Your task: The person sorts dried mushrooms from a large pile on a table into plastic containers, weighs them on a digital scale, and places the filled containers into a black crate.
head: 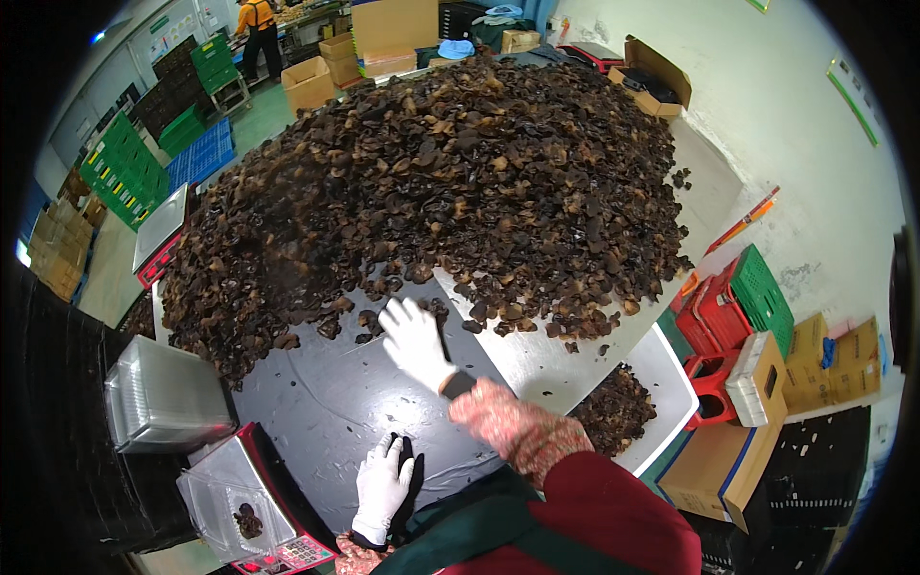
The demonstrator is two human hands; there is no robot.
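Note:
A large heap of dark brown pieces, apparently wood ear mushrooms [445, 165], covers most of the metal table [553, 359]. My right hand [417, 345], in a white glove, is at the heap's near edge with its fingers spread and nothing visible in its grasp. Nearer my body, my left hand [381, 481], also white-gloved, is over the grey sheet [345, 402] with fingers extended and no object visible in it. To its left, a clear plastic container [223, 496] holding a small mushroom clump [248, 521] rests on a red digital scale [302, 553].
A stack of clear plastic containers [165, 395] stands at the left edge, with a second scale [162, 233] beyond it. At right, a white bin [675, 402] holds more dark pieces, near red crates [711, 309]. Far off, a person [259, 36] stands by another table.

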